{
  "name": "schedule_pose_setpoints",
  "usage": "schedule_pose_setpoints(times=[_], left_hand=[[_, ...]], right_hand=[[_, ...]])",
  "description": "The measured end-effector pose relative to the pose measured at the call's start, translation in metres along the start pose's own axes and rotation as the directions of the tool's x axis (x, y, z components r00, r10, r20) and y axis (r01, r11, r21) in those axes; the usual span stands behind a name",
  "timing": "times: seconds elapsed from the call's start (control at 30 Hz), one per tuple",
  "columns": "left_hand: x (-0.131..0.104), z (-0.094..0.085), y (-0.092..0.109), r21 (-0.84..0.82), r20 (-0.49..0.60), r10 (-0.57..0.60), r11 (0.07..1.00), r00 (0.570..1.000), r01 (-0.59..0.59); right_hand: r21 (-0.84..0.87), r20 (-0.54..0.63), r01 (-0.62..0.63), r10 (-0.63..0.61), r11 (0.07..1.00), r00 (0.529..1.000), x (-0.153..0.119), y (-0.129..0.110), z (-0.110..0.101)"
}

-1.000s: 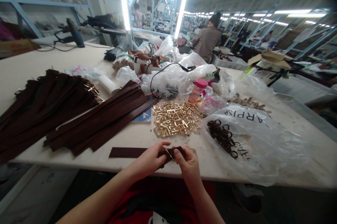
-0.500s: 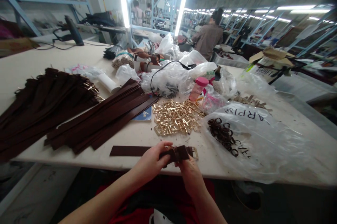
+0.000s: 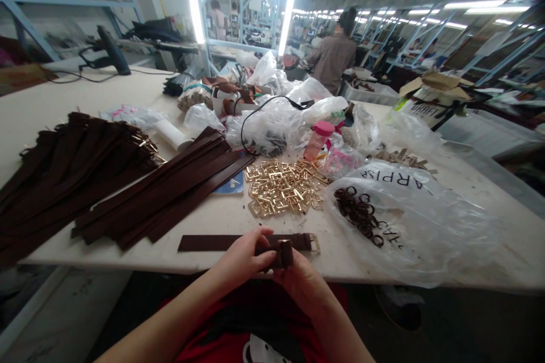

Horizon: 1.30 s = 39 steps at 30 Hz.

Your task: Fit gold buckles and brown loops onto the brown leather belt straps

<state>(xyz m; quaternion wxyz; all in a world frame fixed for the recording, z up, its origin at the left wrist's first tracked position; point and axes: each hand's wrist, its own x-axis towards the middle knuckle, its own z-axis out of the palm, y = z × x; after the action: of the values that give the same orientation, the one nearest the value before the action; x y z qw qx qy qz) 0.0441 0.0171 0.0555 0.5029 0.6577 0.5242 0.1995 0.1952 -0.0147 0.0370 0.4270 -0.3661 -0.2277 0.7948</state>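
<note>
My left hand (image 3: 250, 254) is closed on a short, dark brown leather strap piece (image 3: 284, 255), with thumb and fingers pinching its left part. From the right and below, my right hand (image 3: 300, 280) grips the same piece, which appears bent over, its end facing me. Its far side is hidden by my fingers. Just behind my hands, a flat dark brown belt strap (image 3: 202, 242) lies along the table's front edge, with a gold buckle (image 3: 314, 243) at its right end. A pile of gold buckles (image 3: 284, 188) sits beyond it.
Dark brown straps (image 3: 164, 187) lie stacked at left, beside a bigger fanned bundle (image 3: 72, 175). To the right, a clear plastic bag (image 3: 426, 226) has dark strap loops (image 3: 357, 212) at its opening. A pink-lidded bottle (image 3: 318, 140) and crumpled plastic stand behind the buckles. A person (image 3: 334, 56) stands farther back.
The strap piece in my hands has turned from pointing right to facing me, and my right hand has shifted slightly left and down. More of the buckle end of the lying belt strap shows.
</note>
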Motion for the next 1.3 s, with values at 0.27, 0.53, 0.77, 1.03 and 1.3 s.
schedule_pose_setpoints(times=[0.27,0.53,0.77,1.03,1.3], left_hand=[[-0.006,-0.017,0.005,0.0,0.223,-0.015,1.0,0.975,0.015],[-0.006,-0.01,0.002,-0.184,0.208,-0.064,0.978,0.976,0.103],[-0.003,0.004,0.005,-0.428,0.217,-0.118,0.881,0.969,0.203],[-0.006,0.0,0.002,-0.461,0.243,-0.077,0.868,0.967,0.185],[-0.01,0.0,-0.008,-0.576,0.585,-0.093,0.651,0.806,0.494]], right_hand=[[-0.344,-0.105,0.139,-0.185,0.929,0.977,0.003,-0.001,-0.013],[-0.721,-0.127,0.245,-0.471,0.648,0.873,0.008,0.008,-0.024],[-0.023,-0.169,0.224,-0.225,0.974,0.96,0.008,0.02,-0.01],[-0.251,-0.229,0.237,-0.295,0.939,0.927,0.007,0.02,-0.009],[-0.273,-0.217,0.232,-0.295,0.933,0.931,0.007,0.008,-0.019]])
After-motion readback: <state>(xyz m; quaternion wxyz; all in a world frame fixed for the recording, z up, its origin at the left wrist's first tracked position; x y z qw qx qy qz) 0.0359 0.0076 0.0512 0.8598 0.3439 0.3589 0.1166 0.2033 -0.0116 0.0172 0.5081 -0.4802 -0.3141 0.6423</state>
